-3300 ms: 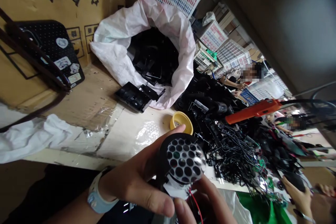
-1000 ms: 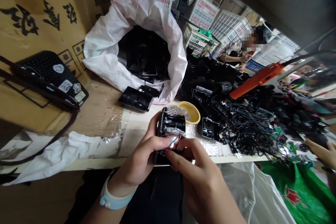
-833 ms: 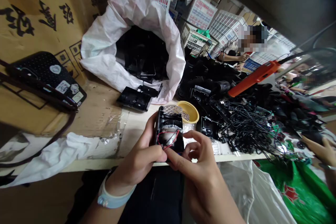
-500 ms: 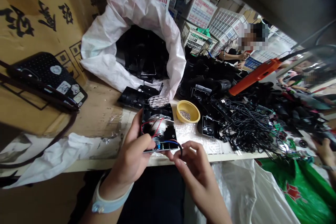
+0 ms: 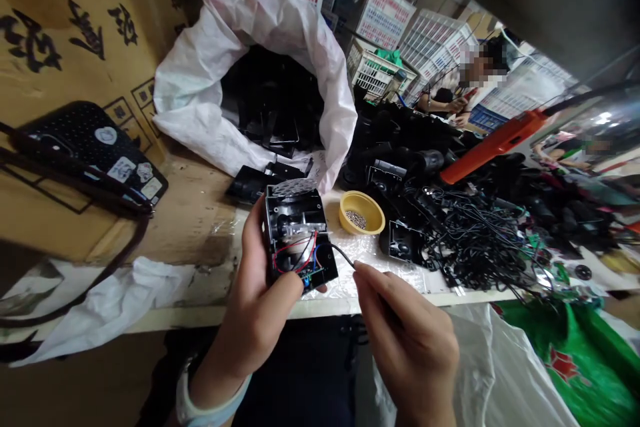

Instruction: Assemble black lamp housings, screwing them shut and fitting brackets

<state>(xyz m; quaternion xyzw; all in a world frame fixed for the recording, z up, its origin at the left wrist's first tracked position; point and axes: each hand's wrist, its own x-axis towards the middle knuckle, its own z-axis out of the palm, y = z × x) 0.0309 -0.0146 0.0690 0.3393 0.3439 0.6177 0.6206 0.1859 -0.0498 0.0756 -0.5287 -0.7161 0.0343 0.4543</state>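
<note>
My left hand (image 5: 253,307) grips a black plastic housing (image 5: 296,230) with its open side towards me. Red and blue wires and a small motor show inside it, and a perforated grille caps its far end. My right hand (image 5: 407,340) is closed in a pinch on a black cable (image 5: 343,255) that runs out of the housing's lower right corner. Both hands hover over the near edge of the workbench (image 5: 210,310).
A yellow bowl of small screws (image 5: 361,212) sits just beyond the housing. A white sack of black parts (image 5: 260,90) stands behind, a black bag (image 5: 95,153) lies left, tangled cables (image 5: 470,240) and an orange tool (image 5: 493,145) right. A person sits at the far end.
The housing has turned in my left hand and lifted slightly. My right hand has drawn the black cable out to the right and closed on it.
</note>
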